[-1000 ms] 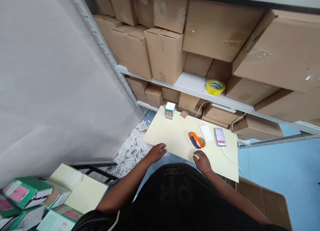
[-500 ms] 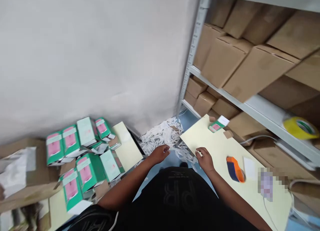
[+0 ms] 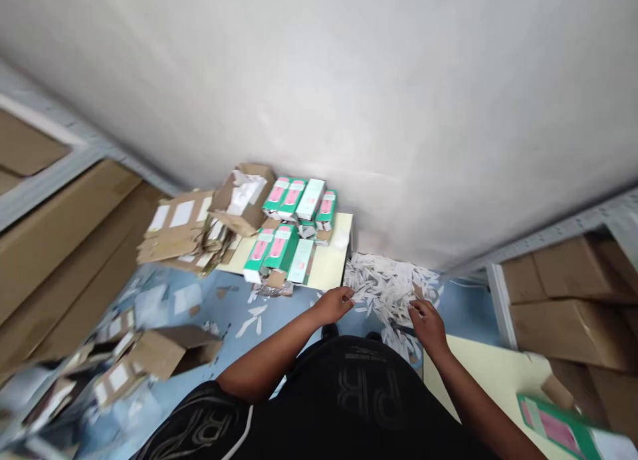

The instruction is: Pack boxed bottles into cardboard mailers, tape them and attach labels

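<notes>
Green cartons (image 3: 282, 244) lie far left on the surface (image 3: 326, 260), long sides running near to far. I see the left hand (image 3: 335, 305) nearer; it and the right hand (image 3: 429, 325) hang empty, fingers loosely bent.

A: Nearest the hands?
B: Paper-strip heap (image 3: 381, 280). White, narrow, loose, tangled, on the floor. Left hand (image 3: 335, 305) and right hand (image 3: 427, 324) flank its near side in view, raised, fingers loosely curled.
A: Left of the heap?
B: Green boxes (image 3: 280, 246), at least seven, lying in two rough rows. Most show pink panels; two have pale faces up.
A: Right of it?
B: Lone green box (image 3: 555, 428), lying down, pink panel, white end, partly out of view.
</notes>
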`<state>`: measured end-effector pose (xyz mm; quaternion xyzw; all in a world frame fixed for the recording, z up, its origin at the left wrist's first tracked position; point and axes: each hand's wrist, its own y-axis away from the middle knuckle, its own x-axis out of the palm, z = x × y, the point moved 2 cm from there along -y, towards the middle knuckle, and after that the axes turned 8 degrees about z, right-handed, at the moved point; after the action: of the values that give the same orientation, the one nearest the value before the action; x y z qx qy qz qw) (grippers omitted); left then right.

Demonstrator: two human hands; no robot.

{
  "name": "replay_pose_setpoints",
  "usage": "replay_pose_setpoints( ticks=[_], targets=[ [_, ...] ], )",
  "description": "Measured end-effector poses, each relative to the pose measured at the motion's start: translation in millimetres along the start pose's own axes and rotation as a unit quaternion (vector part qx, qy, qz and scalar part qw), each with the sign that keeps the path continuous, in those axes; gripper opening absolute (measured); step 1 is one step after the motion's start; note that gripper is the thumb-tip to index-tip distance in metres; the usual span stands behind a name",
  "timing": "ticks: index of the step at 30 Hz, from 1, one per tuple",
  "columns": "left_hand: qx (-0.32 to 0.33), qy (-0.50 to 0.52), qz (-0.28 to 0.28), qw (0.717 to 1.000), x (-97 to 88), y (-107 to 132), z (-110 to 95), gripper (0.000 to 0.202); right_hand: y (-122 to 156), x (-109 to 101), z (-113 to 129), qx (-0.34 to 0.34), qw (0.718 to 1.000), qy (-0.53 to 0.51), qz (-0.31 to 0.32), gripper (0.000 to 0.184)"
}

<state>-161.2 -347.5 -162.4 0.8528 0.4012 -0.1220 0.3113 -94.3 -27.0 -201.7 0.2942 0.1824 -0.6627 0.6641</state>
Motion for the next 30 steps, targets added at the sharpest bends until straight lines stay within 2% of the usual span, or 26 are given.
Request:
replay_pose_setpoints(
  ticks=[3,7,12,15,17,19,22,24,26,27,28,30],
  targets=[
    [-0.010,0.017,-0.062,0.998,-9.8,22.1,11.5,0.027,-36.9,13.4,18.3,-0.045,0.998,0.004,0.043,0.038],
    [-0.039,0.066,-0.145,0.986,-28.1,57.1,39.4,0.029,-68.0,46.6,63.2,-0.097,0.990,-0.001,0.103,0.038],
    [-0.056,0.113,-0.210,0.970,-64.4,105.5,83.9,0.031,-82.9,98.0,132.8,-0.143,0.980,-0.006,0.140,0.037],
    [-0.054,0.114,-0.219,0.967,-98.6,134.3,110.8,0.031,-83.3,130.2,171.5,-0.134,0.981,-0.016,0.139,0.038],
    [-0.048,0.086,-0.230,0.968,-132.9,154.3,131.4,0.030,-80.9,152.6,196.8,-0.113,0.985,-0.025,0.128,0.039],
    [-0.053,0.024,-0.265,0.963,-179.8,174.8,158.0,0.030,-77.4,175.9,223.4,-0.094,0.989,-0.028,0.113,0.039],
    [-0.103,-0.115,-0.356,0.922,-269.3,202.3,211.7,0.039,-72.3,211.3,265.6,-0.086,0.990,-0.023,0.111,0.040],
    [-0.149,-0.201,-0.379,0.891,-329.4,213.4,253.9,0.058,-69.2,232.0,292.4,-0.089,0.989,-0.018,0.116,0.040],
    [-0.198,-0.264,-0.358,0.873,-379.3,217.0,296.3,0.074,-65.5,247.6,314.6,-0.094,0.988,-0.005,0.120,0.041],
    [-0.221,-0.280,-0.331,0.873,-398.1,216.2,316.2,0.077,-63.2,253.2,323.2,-0.098,0.988,0.005,0.121,0.041],
    [-0.236,-0.291,-0.303,0.877,-412.4,214.3,334.2,0.078,-60.5,257.4,329.9,-0.103,0.987,0.017,0.123,0.040],
    [-0.243,-0.307,-0.246,0.887,-427.9,208.8,363.1,0.077,-54.2,262.1,337.2,-0.114,0.984,0.042,0.128,0.039]
  ],
)
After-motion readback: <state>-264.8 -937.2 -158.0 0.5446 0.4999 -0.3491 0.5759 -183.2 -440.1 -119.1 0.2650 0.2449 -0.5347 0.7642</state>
